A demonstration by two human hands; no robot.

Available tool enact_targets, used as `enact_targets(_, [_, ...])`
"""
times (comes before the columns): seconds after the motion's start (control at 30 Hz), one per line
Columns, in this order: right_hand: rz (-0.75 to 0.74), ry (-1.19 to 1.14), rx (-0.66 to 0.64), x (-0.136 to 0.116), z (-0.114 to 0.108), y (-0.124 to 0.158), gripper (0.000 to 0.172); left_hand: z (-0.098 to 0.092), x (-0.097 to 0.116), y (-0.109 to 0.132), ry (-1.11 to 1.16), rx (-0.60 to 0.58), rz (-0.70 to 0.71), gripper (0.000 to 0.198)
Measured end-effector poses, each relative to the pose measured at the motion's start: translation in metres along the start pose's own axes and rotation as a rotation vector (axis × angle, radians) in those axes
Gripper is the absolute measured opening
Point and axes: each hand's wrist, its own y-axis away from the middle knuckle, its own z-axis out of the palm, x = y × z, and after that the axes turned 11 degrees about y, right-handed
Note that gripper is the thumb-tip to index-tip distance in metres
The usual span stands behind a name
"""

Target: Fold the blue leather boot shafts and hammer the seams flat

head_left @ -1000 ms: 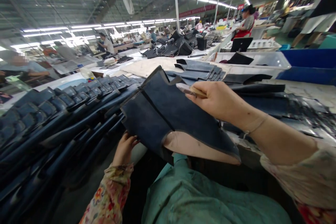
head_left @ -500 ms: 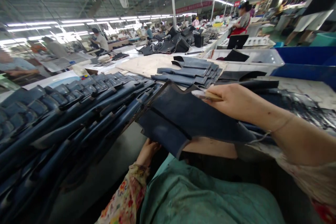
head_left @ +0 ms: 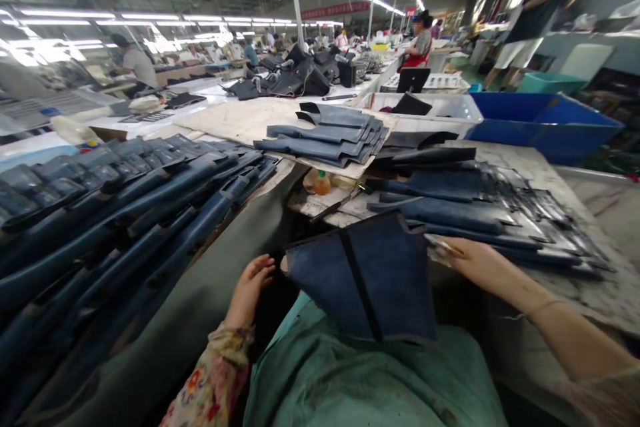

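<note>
We pinched a tool (head_left: 438,247) in our right hand (head_left: 463,256) beside the panel (head_left: 393,280); our left hand (head_left: 251,285), loosely curled, hung just off its other edge.

Lettering on red banner (head_left: 337,11) too small to read

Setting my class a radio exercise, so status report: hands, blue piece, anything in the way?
Left hand open, apart from blue piece. Right hand holding blurred pale tool at piece's right edge. Piece over green apron; no obstruction seen.
</note>
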Motion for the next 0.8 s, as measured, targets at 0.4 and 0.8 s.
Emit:
enact_targets(0.4, [-0.201, 0.207, 0.084, -0.036, 0.031, -0.012, 0.019, 0.127, 0.044, 0.029, -0.895, -0.377, 1.012, 0.031])
enact_targets(0.8, [-0.119, 0.108, 0.153, -0.044, 0.077, 0.070, 0.038, 0.142, -0.009, 0.047, -1.072, -0.573, 1.076, 0.041])
